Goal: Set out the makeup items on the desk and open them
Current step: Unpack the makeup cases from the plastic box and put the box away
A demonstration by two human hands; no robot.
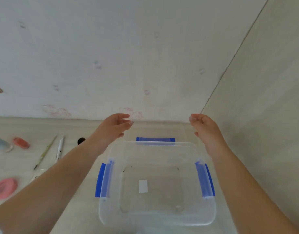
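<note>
The clear box (156, 183) sits emptied on the counter (81, 215), and both hands hover beyond it: left hand (114, 128) and right hand (205, 128), each grip released, holding nothing. Makeup items lie out at left, a pink compact (5, 188), a pencil (44, 152), a white pen (59, 148). Opening them looks largely undone.

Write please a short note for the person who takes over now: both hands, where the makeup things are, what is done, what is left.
Left hand: open, holds nothing, raised past the far edge of the clear box.
Right hand: the same, open and free.
The box looks empty; its blue latches are undone. What seems to be a clear lid lies behind it.
Set out on the desk, left of the box: pink round case, red item, thin brush, white pen-like item.
Left: open the items; whether any is open already is too blurred to tell.
</note>
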